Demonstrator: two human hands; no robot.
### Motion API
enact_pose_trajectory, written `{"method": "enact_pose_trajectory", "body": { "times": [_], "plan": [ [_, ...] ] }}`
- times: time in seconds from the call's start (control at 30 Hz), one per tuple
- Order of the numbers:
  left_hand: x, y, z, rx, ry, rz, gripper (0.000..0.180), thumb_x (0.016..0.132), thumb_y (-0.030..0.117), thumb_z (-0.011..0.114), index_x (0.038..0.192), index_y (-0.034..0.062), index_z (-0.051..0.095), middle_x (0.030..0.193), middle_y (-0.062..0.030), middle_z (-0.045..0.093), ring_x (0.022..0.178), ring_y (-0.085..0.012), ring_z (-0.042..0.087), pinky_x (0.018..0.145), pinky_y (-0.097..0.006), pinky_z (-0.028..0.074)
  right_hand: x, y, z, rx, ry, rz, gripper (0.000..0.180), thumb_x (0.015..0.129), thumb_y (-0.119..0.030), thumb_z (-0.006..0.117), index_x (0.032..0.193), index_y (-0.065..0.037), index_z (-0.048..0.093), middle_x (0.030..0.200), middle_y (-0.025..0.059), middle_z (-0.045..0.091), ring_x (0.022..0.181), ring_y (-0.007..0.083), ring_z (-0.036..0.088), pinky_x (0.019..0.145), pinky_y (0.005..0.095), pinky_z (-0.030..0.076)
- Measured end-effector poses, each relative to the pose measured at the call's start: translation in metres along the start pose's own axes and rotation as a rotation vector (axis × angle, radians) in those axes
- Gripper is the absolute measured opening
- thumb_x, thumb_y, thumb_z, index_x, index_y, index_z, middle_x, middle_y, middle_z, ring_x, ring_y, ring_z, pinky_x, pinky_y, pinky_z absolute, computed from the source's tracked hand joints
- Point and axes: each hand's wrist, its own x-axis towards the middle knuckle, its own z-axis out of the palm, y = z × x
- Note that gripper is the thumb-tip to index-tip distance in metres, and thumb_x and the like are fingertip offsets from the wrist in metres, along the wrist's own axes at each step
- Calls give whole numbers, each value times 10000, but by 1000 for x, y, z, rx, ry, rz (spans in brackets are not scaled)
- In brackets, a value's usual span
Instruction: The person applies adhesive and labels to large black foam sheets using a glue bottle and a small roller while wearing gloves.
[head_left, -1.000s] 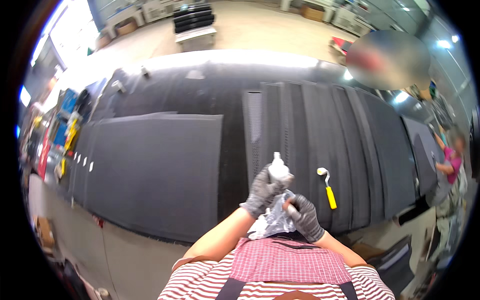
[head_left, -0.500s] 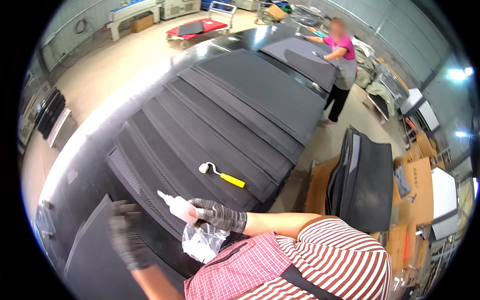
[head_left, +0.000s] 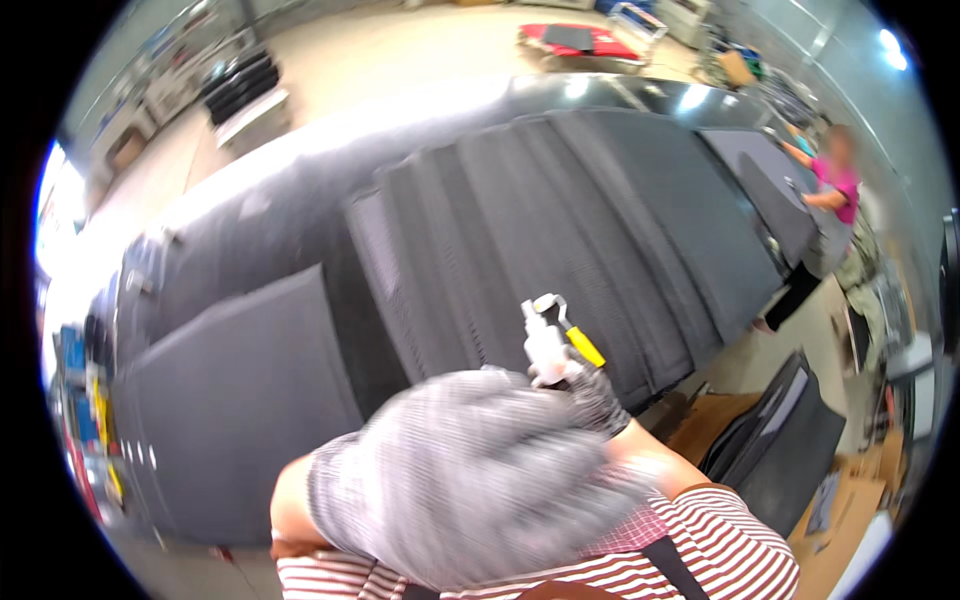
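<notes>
In my right hand (head_left: 592, 392), gloved in grey knit, is a white squeeze bottle (head_left: 543, 345) with its narrow nozzle pointing up and away from me. My left hand (head_left: 480, 470), in a similar glove, is raised large and close in front of my chest, its fingers smeared by motion. It hides my lap and part of the near table edge. Just beyond the bottle lies a hand roller with a yellow handle (head_left: 584, 347), on overlapping dark mats (head_left: 560, 220). To the left, a separate flat dark sheet (head_left: 240, 380) rests on the black table.
The long black table (head_left: 270, 230) curves across the view. A co-worker (head_left: 835, 200) in a pink top handles a dark sheet (head_left: 765, 185) at its far right end. More dark mats (head_left: 780, 420) stand beside cardboard (head_left: 850, 500) at lower right. A red cart (head_left: 600, 42) stands beyond the table.
My left hand has risen from over the left sheet to close before my chest. My right hand still holds the bottle, now nearer the roller in view. The view has turned left.
</notes>
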Motion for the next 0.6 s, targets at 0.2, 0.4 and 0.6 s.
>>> {"method": "enact_pose_trajectory", "body": {
  "times": [0.2, 0.4, 0.6],
  "plan": [
    [9, 20, 1, -14, -3, 264, 196, 778, 167, 693, 954, 84, 723, 757, -23, 643, 646, -182, 618, 596, -295, 497, -1, -3, -21, 37, 39, -56, 410, 898, -317, 660, 1153, -10, 566, 966, 132, 647, 793, 210, 661, 700, 331, 550],
    [-10, 12, -14, -70, 18, 382, 203, 839, 128, 636, 991, 5, 690, 747, -60, 635, 640, -187, 619, 608, -294, 511, 3, -1, -20, 29, 70, -37, 466, 874, -342, 688, 1166, 2, 570, 952, 119, 648, 786, 203, 660, 702, 326, 546],
    [-78, -73, 24, -488, 153, -230, 223, 900, 90, 580, 1029, -74, 657, 737, -96, 627, 634, -192, 620, 620, -293, 525, 1, -7, -48, 239, -7, 41, 359, 871, -265, 658, 1171, -89, 568, 1000, 148, 622, 806, 241, 648, 696, 352, 544]
  ]
}}
